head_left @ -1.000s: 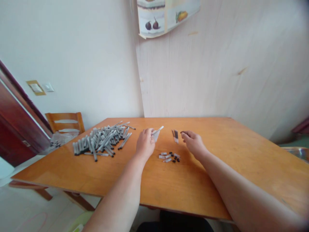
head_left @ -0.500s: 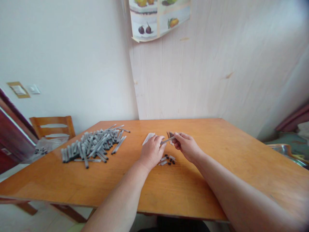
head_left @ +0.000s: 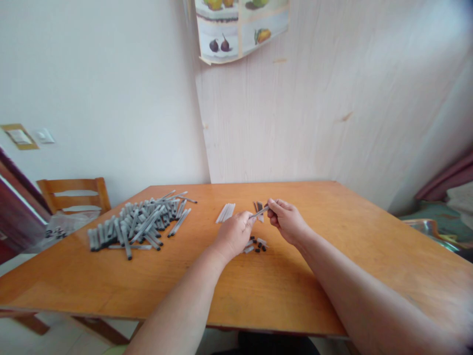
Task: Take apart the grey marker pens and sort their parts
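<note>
My left hand (head_left: pixel 233 235) and my right hand (head_left: pixel 287 220) meet over the middle of the wooden table (head_left: pixel 332 256). Both are closed on one thin grey pen part (head_left: pixel 258 212), the left at its near end, the right pinching its far end. Just below the hands lie several small black and grey caps (head_left: pixel 256 244). A few pale tubes (head_left: pixel 225 212) lie beyond my left hand. Some dark thin refills (head_left: pixel 257 205) lie behind the held part.
A large heap of grey pens (head_left: pixel 138 224) covers the table's left side. A wooden chair (head_left: pixel 74 193) with a plastic bag (head_left: pixel 61 227) stands off the left edge. Walls run close behind the table, with a fruit poster (head_left: pixel 240 24) above.
My left hand dropped the pale tubes on the table and came right. My right hand picked up a thin grey part, and both hands now grip it, raised slightly.
</note>
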Demonstrator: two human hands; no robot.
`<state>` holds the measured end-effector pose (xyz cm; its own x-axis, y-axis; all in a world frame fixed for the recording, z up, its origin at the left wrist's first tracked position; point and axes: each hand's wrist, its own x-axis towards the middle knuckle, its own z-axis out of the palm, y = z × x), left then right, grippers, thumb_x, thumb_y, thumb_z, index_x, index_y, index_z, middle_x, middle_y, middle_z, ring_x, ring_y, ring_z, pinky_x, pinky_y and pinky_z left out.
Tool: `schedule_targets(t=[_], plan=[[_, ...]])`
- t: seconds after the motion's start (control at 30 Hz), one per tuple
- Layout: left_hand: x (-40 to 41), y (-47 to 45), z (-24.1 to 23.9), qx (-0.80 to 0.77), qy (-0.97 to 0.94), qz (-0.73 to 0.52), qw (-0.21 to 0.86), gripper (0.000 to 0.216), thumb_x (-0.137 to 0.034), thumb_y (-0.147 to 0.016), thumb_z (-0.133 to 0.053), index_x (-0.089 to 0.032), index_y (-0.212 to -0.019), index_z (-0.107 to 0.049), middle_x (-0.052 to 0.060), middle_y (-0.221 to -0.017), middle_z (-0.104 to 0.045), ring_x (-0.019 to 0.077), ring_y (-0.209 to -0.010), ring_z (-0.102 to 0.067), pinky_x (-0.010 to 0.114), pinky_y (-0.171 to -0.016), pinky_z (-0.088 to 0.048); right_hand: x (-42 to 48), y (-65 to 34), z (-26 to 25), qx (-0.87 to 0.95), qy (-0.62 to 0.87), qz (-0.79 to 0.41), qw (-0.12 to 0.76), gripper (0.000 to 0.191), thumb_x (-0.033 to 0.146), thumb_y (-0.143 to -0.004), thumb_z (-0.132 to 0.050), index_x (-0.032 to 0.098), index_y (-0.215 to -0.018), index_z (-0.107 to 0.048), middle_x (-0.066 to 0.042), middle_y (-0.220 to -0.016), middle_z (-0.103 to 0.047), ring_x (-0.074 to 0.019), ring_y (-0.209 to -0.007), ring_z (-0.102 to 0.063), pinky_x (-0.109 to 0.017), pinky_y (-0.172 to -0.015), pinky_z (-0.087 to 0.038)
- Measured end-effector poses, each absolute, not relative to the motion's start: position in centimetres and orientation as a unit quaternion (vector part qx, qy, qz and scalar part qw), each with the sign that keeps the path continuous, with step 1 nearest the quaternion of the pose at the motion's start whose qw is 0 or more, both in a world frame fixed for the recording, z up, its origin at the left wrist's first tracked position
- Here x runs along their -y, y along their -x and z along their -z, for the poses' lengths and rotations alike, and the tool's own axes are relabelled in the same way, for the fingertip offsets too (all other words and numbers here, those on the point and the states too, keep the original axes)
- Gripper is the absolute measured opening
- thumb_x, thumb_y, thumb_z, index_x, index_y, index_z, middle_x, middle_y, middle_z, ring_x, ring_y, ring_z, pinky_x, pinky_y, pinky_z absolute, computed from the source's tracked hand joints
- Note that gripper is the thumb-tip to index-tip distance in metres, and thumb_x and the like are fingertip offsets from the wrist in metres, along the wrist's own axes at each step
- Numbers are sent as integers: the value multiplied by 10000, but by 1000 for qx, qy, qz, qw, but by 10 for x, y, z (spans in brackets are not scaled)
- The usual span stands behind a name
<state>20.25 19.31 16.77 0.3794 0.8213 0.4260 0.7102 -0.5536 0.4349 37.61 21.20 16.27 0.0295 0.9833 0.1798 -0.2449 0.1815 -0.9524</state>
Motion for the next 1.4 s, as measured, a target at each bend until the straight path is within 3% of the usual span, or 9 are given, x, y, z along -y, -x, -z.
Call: schedule_targets(t=[0.17,0.33,0.43,0.63,0.87,1.13,1.4], plan=[[-198,-201,-162,-452,-809,-333,173,328,-416,-935,-371,-211,-945,-627,17,-738,-621,166,-705,-568,269,-646,-397,-215,-377,-161,471,379,-521,602,401,524,-725,-681,185,-661,-478,27,-572,-486,-44,-431,-321,-219,-401,-178],[-205,-186,-160,-483,-763,-346,252,314,-406,-909,-408,-206,-867,-647,37,-782,-635,187,-790,-581,300,-724,-430,-230,-410,-164,395,384,-482,681,363,484,-703,-707,201,-693,-481,38,-580,-450,-54,-434,-291,-223,-387,-189],[-209,-180,-160,-514,-716,-388,269,335,-414,-904,-403,-192,-881,-653,30,-717,-592,172,-723,-562,285,-682,-430,-231,-423,-166,393,400,-463,687,329,463,-704,-702,195,-705,-511,37,-578,-443,-57,-441,-306,-221,-389,-191],[-215,-177,-153,-516,-669,-448,292,356,-431,-898,-404,-166,-916,-640,-24,-601,-473,115,-546,-451,229,-539,-355,-215,-403,-166,516,453,-476,549,201,341,-690,-679,164,-753,-606,-6,-632,-561,-76,-504,-424,-215,-437,-286],[-222,-169,-148,-516,-656,-471,285,368,-456,-885,-427,-161,-922,-644,-23,-602,-503,117,-570,-479,223,-555,-364,-211,-401,-156,653,552,-395,335,87,234,-648,-633,167,-701,-627,10,-550,-567,-106,-521,-473,-227,-491,-342],[-221,-171,-149,-498,-636,-484,337,356,-453,-873,-458,-161,-965,-638,-22,-625,-528,98,-548,-443,214,-564,-368,-209,-395,-152,691,594,-330,246,92,244,-650,-622,161,-673,-655,32,-558,-531,-95,-537,-410,-231,-507,-290],[-223,-170,-149,-430,-553,-521,487,312,-406,-822,-542,-136,-952,-630,-37,-609,-467,40,-421,-303,187,-412,-196,-212,-397,-147,705,566,-365,224,141,274,-652,-609,149,-664,-673,28,-549,-537,-98,-541,-428,-229,-524,-312]])
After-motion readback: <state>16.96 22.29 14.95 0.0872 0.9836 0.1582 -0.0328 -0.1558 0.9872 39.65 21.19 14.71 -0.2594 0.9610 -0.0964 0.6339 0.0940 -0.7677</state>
